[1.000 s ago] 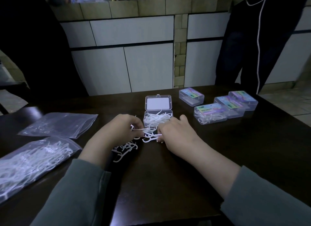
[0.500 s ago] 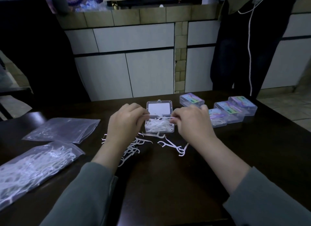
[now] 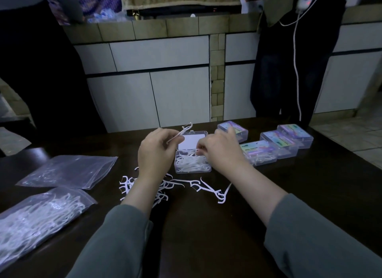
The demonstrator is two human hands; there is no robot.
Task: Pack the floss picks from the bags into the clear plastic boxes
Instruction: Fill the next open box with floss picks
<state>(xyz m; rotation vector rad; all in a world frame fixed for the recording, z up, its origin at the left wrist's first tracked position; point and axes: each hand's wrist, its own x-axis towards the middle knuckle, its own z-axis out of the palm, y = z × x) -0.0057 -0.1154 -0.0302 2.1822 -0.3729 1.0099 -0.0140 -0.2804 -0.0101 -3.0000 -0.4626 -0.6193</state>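
Both hands have come up off the scattered picks [image 3: 165,186] to the open box [image 3: 193,164]. The left hand [image 3: 157,151] now pinches one pick [image 3: 182,131] above the lid; the right hand [image 3: 221,151] tucks picks into the box, fingertips curled, grip unclear. Box filling nicely, so more loose picks next. Dark table [image 3: 206,226]: two bags [image 3: 37,217] left, four shut boxes [image 3: 279,143] right. White cabinets [image 3: 157,91] behind, someone standing [image 3: 289,60].

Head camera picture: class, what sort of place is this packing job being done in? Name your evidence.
Probably a home kitchen or small household workshop: a tiled counter over white cabinet doors, and a dark wooden table serving as workbench.
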